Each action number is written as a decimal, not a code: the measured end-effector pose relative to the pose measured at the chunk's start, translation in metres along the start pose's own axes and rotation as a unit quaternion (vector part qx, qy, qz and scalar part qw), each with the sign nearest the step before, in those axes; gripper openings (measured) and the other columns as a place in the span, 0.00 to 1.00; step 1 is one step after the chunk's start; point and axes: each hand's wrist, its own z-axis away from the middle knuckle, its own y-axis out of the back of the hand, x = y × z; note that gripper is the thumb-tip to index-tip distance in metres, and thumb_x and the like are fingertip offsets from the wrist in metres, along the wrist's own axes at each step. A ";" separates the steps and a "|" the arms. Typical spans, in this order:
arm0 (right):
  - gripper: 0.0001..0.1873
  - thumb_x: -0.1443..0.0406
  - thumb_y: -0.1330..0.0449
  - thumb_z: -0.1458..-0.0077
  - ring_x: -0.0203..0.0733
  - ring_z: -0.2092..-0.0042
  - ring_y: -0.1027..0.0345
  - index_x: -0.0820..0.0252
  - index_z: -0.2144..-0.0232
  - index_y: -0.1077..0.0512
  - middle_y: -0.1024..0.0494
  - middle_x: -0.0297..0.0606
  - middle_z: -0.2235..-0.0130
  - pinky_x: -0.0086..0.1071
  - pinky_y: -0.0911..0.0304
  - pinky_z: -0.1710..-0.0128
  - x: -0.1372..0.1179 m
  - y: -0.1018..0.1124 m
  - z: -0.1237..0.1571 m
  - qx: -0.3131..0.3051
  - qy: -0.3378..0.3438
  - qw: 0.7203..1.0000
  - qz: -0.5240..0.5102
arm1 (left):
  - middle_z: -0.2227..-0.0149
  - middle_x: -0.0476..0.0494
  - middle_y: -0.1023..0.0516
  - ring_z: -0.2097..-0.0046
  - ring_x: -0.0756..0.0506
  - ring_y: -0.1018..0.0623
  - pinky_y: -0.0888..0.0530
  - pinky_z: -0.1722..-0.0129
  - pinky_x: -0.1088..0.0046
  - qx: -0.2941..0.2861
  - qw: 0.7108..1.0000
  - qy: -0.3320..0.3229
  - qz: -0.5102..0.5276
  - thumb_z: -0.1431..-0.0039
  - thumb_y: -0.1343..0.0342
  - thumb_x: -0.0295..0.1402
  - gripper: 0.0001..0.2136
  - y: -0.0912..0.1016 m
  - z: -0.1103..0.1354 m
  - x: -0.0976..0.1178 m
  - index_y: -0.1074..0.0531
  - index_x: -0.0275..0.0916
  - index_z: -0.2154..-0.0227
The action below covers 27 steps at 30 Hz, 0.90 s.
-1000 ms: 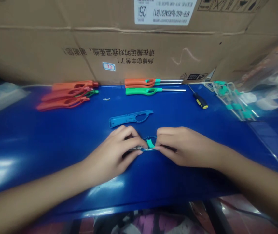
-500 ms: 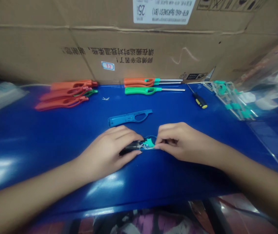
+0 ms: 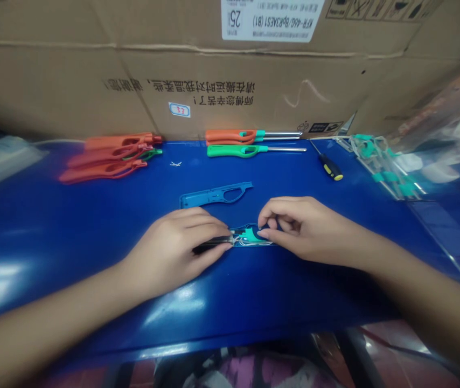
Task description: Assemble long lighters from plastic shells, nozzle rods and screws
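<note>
A half-built blue lighter body [image 3: 250, 237] lies flat on the blue table [image 3: 52, 231], with a teal trigger piece [image 3: 249, 234] and thin wires showing in it. My left hand [image 3: 177, 250] presses down on its left end, fingers closed over a dark part. My right hand [image 3: 294, 226] pinches at the teal trigger from the right, fingertips together. A separate blue shell half [image 3: 214, 195] rests just behind my hands.
Orange shell halves [image 3: 106, 156] are piled at the back left. Finished orange and green lighters [image 3: 250, 143] lie at the back centre, a yellow-handled screwdriver [image 3: 329, 164] to their right. A clear tray of teal parts [image 3: 383, 161] stands at the right. A cardboard box [image 3: 214, 64] walls the back.
My right hand has lifted and drawn back a little to the right, uncovering the teal trigger and wires. My left hand has slid slightly left along the body.
</note>
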 end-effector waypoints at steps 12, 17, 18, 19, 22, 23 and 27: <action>0.09 0.61 0.39 0.38 0.38 0.61 0.31 0.56 0.56 0.26 0.24 0.36 0.59 0.31 0.39 0.64 0.001 -0.006 0.001 -0.025 0.026 0.996 0.079 | 0.59 0.46 0.17 0.58 0.46 0.19 0.22 0.56 0.68 0.004 1.000 -0.002 -0.003 0.35 0.40 0.31 0.07 0.002 0.002 0.000 0.19 0.39 0.58; 0.20 0.60 0.42 0.35 0.52 0.41 0.37 0.54 0.42 0.29 0.31 0.48 0.40 0.48 0.38 0.44 0.000 -0.006 0.003 -0.029 0.182 0.967 0.174 | 0.58 0.45 0.16 0.57 0.44 0.19 0.21 0.57 0.66 -0.006 1.000 0.003 -0.016 0.35 0.41 0.32 0.07 0.003 0.001 0.000 0.18 0.40 0.59; 0.21 0.60 0.42 0.35 0.54 0.38 0.40 0.54 0.41 0.30 0.34 0.50 0.37 0.51 0.40 0.41 0.000 -0.005 0.003 -0.038 0.200 0.962 0.182 | 0.57 0.44 0.16 0.57 0.44 0.19 0.21 0.57 0.66 -0.008 1.000 0.004 -0.019 0.34 0.42 0.32 0.07 0.003 0.001 -0.001 0.18 0.40 0.59; 0.23 0.60 0.42 0.35 0.55 0.36 0.42 0.54 0.39 0.31 0.37 0.50 0.34 0.54 0.42 0.40 0.000 -0.005 0.004 -0.048 0.210 0.959 0.185 | 0.57 0.44 0.16 0.57 0.44 0.19 0.21 0.57 0.65 -0.009 1.000 0.006 -0.022 0.34 0.42 0.32 0.08 0.003 0.001 -0.001 0.18 0.40 0.59; 0.26 0.60 0.41 0.35 0.57 0.32 0.47 0.53 0.36 0.34 0.46 0.50 0.29 0.58 0.46 0.37 0.001 -0.004 0.006 -0.077 0.214 0.957 0.178 | 0.57 0.44 0.17 0.56 0.43 0.19 0.21 0.56 0.64 -0.010 1.000 0.008 -0.027 0.34 0.42 0.33 0.08 0.002 0.002 -0.001 0.18 0.41 0.58; 0.27 0.59 0.41 0.35 0.57 0.31 0.48 0.52 0.36 0.35 0.48 0.49 0.28 0.59 0.46 0.36 0.002 -0.004 0.006 -0.084 0.209 0.959 0.174 | 0.56 0.44 0.17 0.56 0.43 0.19 0.21 0.56 0.64 -0.010 1.000 0.008 -0.028 0.34 0.42 0.34 0.08 0.003 0.002 -0.001 0.18 0.41 0.58; 0.31 0.58 0.41 0.35 0.57 0.28 0.55 0.50 0.32 0.41 0.56 0.48 0.26 0.58 0.50 0.34 0.004 -0.004 0.008 -0.115 0.182 0.964 0.158 | 0.56 0.43 0.17 0.55 0.43 0.19 0.21 0.56 0.64 -0.018 0.999 0.012 -0.030 0.33 0.43 0.34 0.09 0.003 0.002 -0.001 0.18 0.41 0.58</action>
